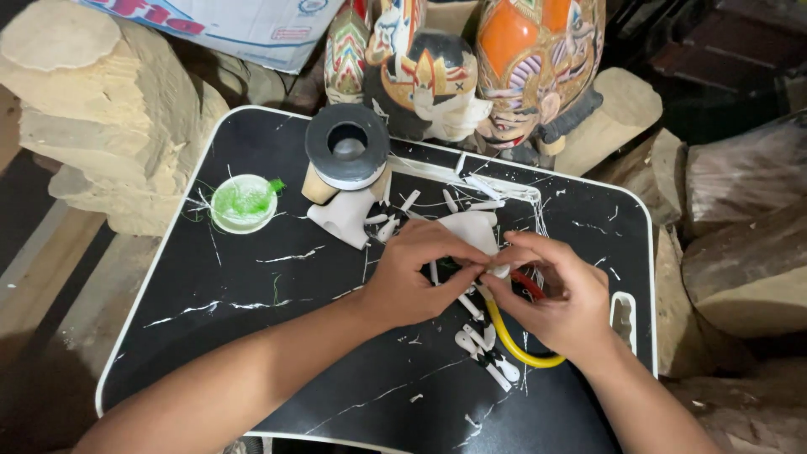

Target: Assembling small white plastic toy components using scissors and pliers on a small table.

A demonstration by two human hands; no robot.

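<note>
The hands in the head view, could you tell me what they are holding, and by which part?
Left hand and right hand pinch a small white piece between their fingertips; which part cannot be told.

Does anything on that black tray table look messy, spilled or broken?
Yes. The black tray table is streaked with white paint and scratches, and small white carved pieces lie scattered near the left hand and right hand. The small lid is smeared with green paint, with green threads trailing from it.
</note>
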